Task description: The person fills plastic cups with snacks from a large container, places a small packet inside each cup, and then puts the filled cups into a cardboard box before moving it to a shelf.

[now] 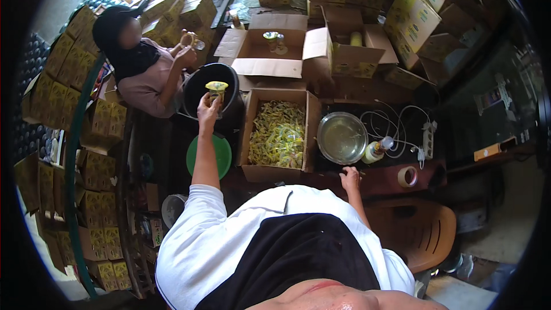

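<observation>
My left hand reaches forward with its fingers closed round a small container with a yellow top, too small to name more closely. It is held over the near edge of a black bucket. Low by the table's front edge, my right hand has its fingers loosely apart and shows nothing in them. A round metal bowl lies just beyond it, with a bottle with a yellowish label close by. Between my arms stands a cardboard box full of small yellow packets.
A co-worker at the far left handles a small jar. Near my left forearm is a green round lid or basin. Open cartons stand at the back. A power strip, white cables and a tape roll lie right.
</observation>
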A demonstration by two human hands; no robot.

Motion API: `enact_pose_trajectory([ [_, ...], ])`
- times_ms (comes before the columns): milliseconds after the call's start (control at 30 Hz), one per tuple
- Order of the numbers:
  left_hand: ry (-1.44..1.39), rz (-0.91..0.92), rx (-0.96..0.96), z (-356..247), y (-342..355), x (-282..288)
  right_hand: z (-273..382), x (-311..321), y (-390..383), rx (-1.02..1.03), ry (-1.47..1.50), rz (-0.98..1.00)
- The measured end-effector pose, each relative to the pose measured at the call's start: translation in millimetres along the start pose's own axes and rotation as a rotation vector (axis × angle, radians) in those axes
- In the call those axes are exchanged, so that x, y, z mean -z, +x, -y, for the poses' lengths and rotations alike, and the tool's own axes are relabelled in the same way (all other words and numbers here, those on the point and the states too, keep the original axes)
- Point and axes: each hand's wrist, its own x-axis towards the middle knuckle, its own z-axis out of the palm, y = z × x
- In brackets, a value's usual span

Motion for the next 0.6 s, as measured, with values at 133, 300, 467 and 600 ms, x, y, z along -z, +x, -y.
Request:
enact_pose_trajectory([
  [133, -0.241, 0.226, 0.034, -20, -48, -28, 5, 26, 3, 0.042, 0.092, 0.053],
  [300, -0.284, 0.519, 0.092, -10, -114, -87, 43, 63, 2, 0.173, 0.295, -0.004],
  [467, -0.002, 0.724, -0.175, -16, -170, -142, 98, 88, 0, 0.349, 0.539, -0.059],
  [600, 0.270, 0.747, -0.313, 0, -200, -165, 138, 97, -1, 0.455, 0.574, -0.131],
])
